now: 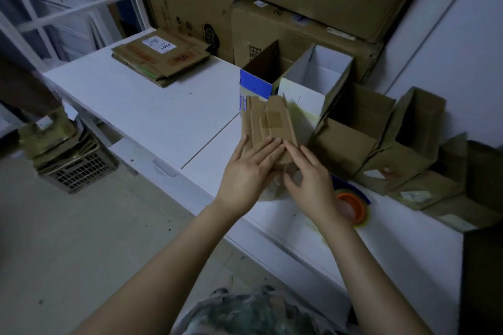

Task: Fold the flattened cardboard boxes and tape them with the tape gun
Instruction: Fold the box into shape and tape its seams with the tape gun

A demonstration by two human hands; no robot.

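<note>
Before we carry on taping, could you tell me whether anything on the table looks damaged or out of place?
Nothing looks damaged. Both hands, left and right, press on a brown box; the tape roll lies beside them, and the flattened stack sits slightly fanned.

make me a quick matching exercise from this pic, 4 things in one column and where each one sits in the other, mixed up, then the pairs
Things:
1. stack of flattened boxes
2. tape roll
3. small brown box
4. plastic crate

Places:
A. on the floor, left of the table
B. held between both hands
C. far left part of the tabletop
D. on the table, just right of the right hand

Pairs: 1-C, 2-D, 3-B, 4-A
</note>
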